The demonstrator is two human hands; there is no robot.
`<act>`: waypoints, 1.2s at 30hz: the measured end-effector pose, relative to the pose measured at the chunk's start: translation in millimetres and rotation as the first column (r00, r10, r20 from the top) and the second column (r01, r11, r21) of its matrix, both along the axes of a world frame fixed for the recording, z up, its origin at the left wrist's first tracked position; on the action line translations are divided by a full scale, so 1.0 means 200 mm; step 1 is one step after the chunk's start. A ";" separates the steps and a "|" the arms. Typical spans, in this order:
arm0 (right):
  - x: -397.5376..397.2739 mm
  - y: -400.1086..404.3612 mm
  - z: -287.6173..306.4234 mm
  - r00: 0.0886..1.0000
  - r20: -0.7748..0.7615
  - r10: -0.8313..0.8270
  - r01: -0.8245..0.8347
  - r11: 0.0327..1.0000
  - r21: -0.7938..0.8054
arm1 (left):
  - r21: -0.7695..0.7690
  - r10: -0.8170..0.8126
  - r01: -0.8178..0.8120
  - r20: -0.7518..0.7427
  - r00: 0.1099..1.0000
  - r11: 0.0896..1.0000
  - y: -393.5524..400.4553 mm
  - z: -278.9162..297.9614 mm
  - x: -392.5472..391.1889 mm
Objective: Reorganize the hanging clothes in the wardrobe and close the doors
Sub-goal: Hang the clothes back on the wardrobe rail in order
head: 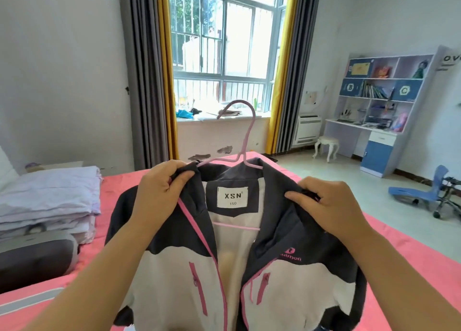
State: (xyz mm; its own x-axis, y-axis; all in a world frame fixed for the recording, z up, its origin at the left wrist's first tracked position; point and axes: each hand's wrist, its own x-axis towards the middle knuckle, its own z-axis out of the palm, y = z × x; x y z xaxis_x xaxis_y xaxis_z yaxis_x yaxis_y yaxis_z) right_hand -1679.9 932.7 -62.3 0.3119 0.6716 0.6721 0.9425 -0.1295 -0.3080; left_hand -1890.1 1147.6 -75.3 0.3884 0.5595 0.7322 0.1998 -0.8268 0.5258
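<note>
Pink and grey, the jacket (249, 256) lies open-fronted on a pink hanger (240, 141) over the pink bed (411, 256); the left hand (159, 188) pinches the collar at its left side, fingers curled into the fabric; the right hand (329, 206) grips the collar on the other side; folded bedding (47, 201) sits at the left.

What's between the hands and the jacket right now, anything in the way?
Nothing. Left hand and right hand each already pinch the jacket collar, with the pink hanger inside it. The wardrobe is out of view.
</note>
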 end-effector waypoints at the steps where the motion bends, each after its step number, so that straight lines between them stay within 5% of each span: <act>1: -0.01 -0.01 -0.01 1.000 0.005 -0.030 0.030 0.999 0.029 | 0.010 -0.019 0.019 0.001 1.000 1.000 0.00 -0.01 0.01; 10: -0.20 -0.33 -0.01 0.926 -0.327 -0.188 0.270 0.936 0.225 | 0.089 -0.112 0.116 -0.052 0.992 0.989 -0.17 0.07 0.16; 18: -0.43 -0.62 0.01 0.832 -0.397 -0.387 0.479 0.862 0.165 | 0.031 -0.199 0.206 -0.148 0.969 0.978 -0.39 0.11 0.17; 24: -0.79 -0.89 -0.07 0.767 -0.425 -0.481 0.581 0.801 0.144 | -0.016 -0.334 0.333 -0.010 0.943 0.943 -0.64 0.07 0.06; 36: -1.54 -1.29 -0.17 0.477 -0.492 -0.728 0.874 0.451 0.180 | -0.028 -0.567 0.568 0.047 0.822 0.822 -1.23 0.03 -0.23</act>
